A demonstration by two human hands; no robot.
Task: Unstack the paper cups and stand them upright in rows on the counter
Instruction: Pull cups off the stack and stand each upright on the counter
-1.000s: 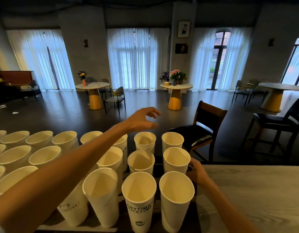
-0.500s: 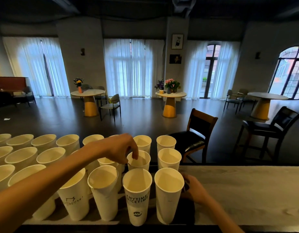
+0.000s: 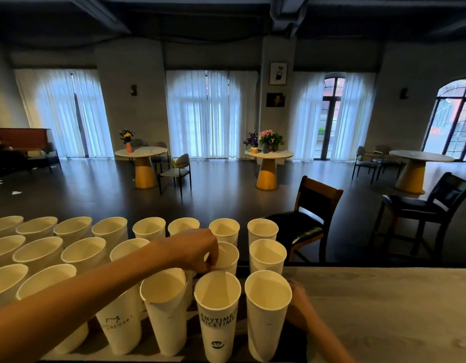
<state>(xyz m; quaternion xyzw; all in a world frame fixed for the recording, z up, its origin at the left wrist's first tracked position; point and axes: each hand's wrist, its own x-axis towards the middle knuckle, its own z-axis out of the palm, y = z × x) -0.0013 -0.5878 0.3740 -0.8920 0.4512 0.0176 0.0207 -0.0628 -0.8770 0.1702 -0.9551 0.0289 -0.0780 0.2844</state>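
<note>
- Cups (image 3: 267,233) are standing upright, mouths up, in three rows on the desk (image 3: 384,305); the rows are running off the left edge of the view.
- Near row, from the right: a plain cup (image 3: 266,313); a lettered cup (image 3: 217,315) just beside it, reading "ANYTIME NICETIME"; a dented cup (image 3: 165,313) whose rim is looking pushed in on its right side.
- Left hand (image 3: 198,251) is reaching in from the lower left across the rows, its forearm passing above the middle-row cups.
- Left fingers are curling down and pinching the near rim of a middle-row cup (image 3: 226,256), second from the right in that row.
- That cup is sitting upright between the lettered cup in front and a back-row cup (image 3: 224,230) behind.
- Right hand (image 3: 297,302) is lying low on the desk, just beside the plain cup on its right; the cup is hiding most of the fingers, so I cannot tell whether they are holding it or lying loose.
- A dark mat (image 3: 294,341) is showing under the nearest cups; the desk to the right is pale wood grain.
- Beyond the desk a dark chair (image 3: 310,216) is facing away, and round tables (image 3: 268,154) with flowers are standing well apart on a dark floor before curtained windows.
</note>
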